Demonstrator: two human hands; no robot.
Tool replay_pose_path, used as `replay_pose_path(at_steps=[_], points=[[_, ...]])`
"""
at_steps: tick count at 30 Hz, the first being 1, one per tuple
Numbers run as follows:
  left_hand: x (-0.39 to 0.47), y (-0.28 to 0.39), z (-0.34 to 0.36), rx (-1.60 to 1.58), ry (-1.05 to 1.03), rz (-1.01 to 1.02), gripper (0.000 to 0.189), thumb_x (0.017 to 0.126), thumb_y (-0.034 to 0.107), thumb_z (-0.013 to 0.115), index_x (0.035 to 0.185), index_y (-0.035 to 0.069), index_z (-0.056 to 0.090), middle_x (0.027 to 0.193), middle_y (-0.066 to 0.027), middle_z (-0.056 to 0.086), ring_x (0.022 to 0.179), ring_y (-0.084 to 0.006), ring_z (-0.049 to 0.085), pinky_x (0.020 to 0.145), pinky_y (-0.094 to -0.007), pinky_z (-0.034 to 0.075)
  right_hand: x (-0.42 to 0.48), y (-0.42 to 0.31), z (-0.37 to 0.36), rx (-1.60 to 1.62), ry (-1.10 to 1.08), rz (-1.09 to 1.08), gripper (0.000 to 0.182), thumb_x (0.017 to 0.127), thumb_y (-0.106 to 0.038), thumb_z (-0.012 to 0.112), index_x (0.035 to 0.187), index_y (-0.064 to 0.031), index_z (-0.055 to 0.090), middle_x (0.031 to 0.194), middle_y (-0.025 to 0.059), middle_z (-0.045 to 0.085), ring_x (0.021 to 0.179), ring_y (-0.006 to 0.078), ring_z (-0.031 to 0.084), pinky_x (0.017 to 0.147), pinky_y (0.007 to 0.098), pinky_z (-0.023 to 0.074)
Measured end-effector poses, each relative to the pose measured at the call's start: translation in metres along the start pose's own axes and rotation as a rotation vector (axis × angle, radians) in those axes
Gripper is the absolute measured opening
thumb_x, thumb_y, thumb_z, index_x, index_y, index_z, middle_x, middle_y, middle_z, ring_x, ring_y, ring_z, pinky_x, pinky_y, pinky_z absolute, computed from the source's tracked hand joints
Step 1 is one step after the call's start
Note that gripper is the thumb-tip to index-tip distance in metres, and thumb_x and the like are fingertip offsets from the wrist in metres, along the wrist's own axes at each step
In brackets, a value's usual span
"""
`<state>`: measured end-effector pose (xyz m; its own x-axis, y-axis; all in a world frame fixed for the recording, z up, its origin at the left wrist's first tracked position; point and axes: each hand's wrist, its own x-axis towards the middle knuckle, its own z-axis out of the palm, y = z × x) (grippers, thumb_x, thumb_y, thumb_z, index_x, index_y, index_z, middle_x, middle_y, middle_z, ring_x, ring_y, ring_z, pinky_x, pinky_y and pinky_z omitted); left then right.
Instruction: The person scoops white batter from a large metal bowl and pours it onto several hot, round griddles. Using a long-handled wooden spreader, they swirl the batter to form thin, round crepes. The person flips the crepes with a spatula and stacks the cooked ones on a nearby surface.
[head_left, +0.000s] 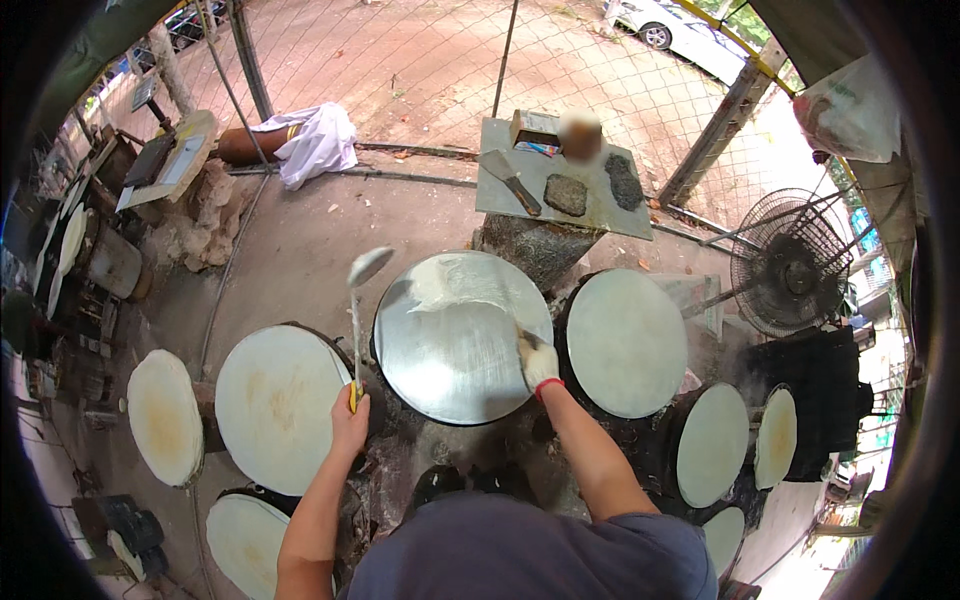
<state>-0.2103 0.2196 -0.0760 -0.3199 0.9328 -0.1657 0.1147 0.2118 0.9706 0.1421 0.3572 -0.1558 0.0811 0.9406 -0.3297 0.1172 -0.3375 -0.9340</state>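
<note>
In front of me is a round metal griddle (450, 360) with a patch of pale batter (461, 281) smeared over its far part. My left hand (351, 420) grips the yellow handle of a long ladle (371, 266), its batter-coated bowl raised beyond the griddle's left edge. My right hand (538, 361), in a white glove with a red band at the wrist, is at the griddle's right side and holds a spreading tool, blurred and partly hidden by the fingers. Griddles covered with thin round flatbreads stand left (277, 405) and right (626, 341).
More flatbreads lie at the far left (165, 416) and right (712, 442). Beyond the griddle, a board (491, 187) on a stump holds a scraper (510, 180), two dark pads and a box. A large fan (795, 262) stands at right, before a wire fence.
</note>
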Motion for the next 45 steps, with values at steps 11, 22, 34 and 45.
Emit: replay_pose_path(at_steps=[11,22,34,45], points=[[-0.040,0.025,0.031,-0.477,0.105,-0.326,0.018,0.088,0.008,0.050,0.105,0.006,0.045,0.055,0.0004,0.039,0.036,-0.0070,0.034,0.034,-0.0227,0.029,0.036,-0.020,0.000,-0.141,-0.319,-0.022,0.037,0.085,-0.023,0.059,0.115,0.0001,0.060,0.081,0.0020,0.061,0.063,0.0105,0.048,0.056,0.0260,0.0406],[-0.100,0.034,0.074,-0.478,0.312,-0.410,0.014,0.088,0.004,0.049,0.101,0.005,0.045,0.052,-0.0010,0.039,0.034,-0.0094,0.034,0.034,-0.0252,0.029,0.074,-0.040,0.006,-0.312,-0.634,0.115,0.031,0.086,-0.023,0.060,0.108,-0.0022,0.063,0.071,-0.0029,0.055,0.054,0.0050,0.043,0.047,0.0218,0.0339],[-0.139,0.014,0.105,-0.109,0.384,-0.424,0.019,0.086,0.005,0.052,0.104,0.003,0.047,0.061,-0.0005,0.046,0.042,-0.0108,0.042,0.038,-0.0280,0.034,0.058,-0.089,0.015,-0.481,-0.922,0.386,0.024,0.085,-0.028,0.062,0.088,-0.0040,0.063,0.060,-0.0024,0.049,0.040,0.0055,0.032,0.037,0.0238,0.0213],[-0.224,-0.009,0.148,0.750,0.175,-0.284,0.027,0.080,0.007,0.055,0.104,0.002,0.044,0.075,-0.0248,0.058,0.068,-0.0446,0.057,0.058,-0.0521,0.044,0.089,-0.054,-0.034,-0.043,-0.636,0.163,0.029,0.086,-0.031,0.060,0.100,-0.0061,0.064,0.054,-0.0030,0.042,0.036,0.0059,0.030,0.033,0.0245,0.0199]])
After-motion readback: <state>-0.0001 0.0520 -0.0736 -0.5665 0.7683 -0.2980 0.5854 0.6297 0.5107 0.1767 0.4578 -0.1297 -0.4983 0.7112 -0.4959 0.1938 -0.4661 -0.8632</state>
